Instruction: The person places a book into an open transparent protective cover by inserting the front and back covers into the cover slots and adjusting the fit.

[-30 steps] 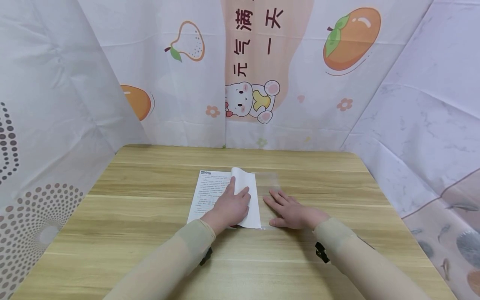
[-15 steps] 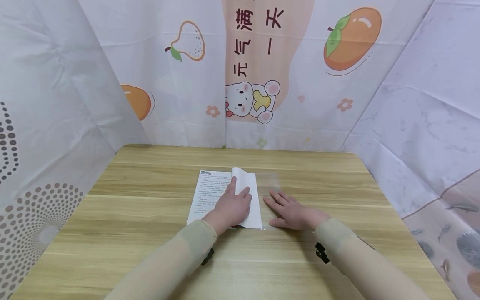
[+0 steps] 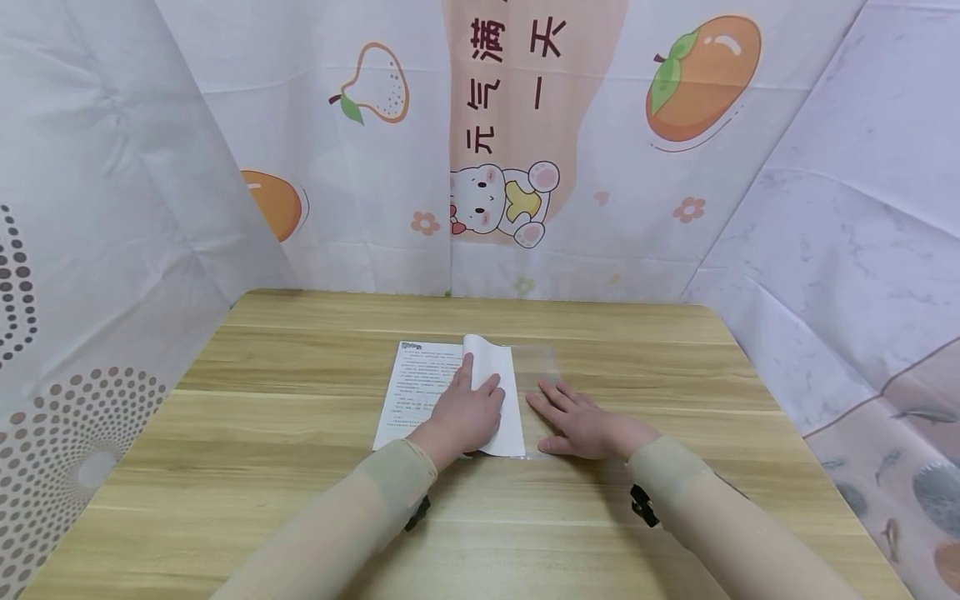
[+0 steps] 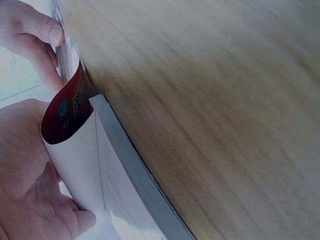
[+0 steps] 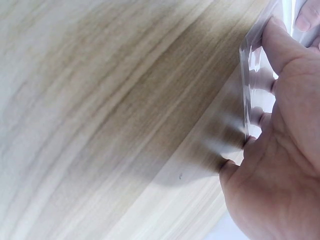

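A book (image 3: 423, 383) lies open on the table, its printed page on the left and its white cover flap (image 3: 512, 425) bent over to the right. My left hand (image 3: 465, 417) presses on that flap near the fold, index finger stretched along it. The left wrist view shows the flap curling into a loop, with its red printed side (image 4: 60, 115) inside. A clear plastic book cover (image 3: 536, 362) extends from under the flap's right side. On it rests my right hand (image 3: 577, 423), fingers spread. Its plastic edge (image 5: 245, 85) runs beside my right fingertips in the right wrist view.
The wooden table (image 3: 300, 400) surrounds the book on all sides. Behind it hangs a white curtain (image 3: 375, 192) with fruit and cartoon prints. More pale cloth (image 3: 825, 250) hangs at the right and left.
My left hand and the white flap have shifted very slightly to the right. My right hand holds its place on the plastic.
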Tool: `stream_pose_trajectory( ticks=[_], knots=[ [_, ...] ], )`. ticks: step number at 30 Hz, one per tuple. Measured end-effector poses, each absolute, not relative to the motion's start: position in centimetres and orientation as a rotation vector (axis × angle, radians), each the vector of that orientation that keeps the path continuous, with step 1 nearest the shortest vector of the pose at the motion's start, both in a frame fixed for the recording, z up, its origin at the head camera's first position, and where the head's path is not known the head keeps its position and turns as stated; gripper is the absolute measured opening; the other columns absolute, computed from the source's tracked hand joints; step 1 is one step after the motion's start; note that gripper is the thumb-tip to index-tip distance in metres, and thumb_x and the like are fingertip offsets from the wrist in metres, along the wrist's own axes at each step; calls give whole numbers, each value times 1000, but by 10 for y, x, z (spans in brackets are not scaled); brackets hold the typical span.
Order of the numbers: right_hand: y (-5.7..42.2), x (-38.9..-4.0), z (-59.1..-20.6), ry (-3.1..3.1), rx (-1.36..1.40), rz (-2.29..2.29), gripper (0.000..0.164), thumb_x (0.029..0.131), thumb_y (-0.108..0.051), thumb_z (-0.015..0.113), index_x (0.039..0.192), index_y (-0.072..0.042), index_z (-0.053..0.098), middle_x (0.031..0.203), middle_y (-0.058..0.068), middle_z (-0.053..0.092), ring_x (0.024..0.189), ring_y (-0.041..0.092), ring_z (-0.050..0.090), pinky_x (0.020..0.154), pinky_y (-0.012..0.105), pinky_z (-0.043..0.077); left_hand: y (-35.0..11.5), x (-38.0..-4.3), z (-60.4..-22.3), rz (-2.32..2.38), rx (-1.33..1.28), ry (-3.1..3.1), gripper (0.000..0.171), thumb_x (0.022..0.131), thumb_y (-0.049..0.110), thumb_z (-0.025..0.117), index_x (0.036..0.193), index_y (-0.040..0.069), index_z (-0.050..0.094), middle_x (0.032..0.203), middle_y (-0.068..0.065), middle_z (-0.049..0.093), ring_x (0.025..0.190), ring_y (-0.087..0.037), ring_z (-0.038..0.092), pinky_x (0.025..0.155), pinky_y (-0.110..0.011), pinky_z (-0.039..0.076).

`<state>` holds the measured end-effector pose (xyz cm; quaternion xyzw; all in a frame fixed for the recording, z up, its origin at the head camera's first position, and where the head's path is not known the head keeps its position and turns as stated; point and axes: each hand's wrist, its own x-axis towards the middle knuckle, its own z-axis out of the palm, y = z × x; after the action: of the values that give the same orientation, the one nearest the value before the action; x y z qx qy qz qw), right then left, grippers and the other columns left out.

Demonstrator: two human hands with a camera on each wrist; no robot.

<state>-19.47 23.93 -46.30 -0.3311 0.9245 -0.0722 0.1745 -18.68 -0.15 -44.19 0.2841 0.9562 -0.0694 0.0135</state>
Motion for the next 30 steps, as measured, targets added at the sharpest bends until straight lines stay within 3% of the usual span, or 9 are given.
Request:
stream_pose_trajectory(
  ticks=[14,30],
  knots=[
    [238,-196,-463,2615,-980,-221,78,97,-55,47,155,-16,12,160,18,2,143,39,1,110,62,21,2,-188,-441,-268,870,2958,38,102,31,42,134,13,53,149,-3,42,137,-52,10,113,-54,24],
    [237,-195,-460,2611,-949,-202,78,96,-57,46,155,-19,11,160,16,1,143,36,0,112,61,19,3,-188,-442,-235,860,2958,37,103,30,41,133,13,54,149,-3,43,138,-52,10,113,-54,23]
  ],
)
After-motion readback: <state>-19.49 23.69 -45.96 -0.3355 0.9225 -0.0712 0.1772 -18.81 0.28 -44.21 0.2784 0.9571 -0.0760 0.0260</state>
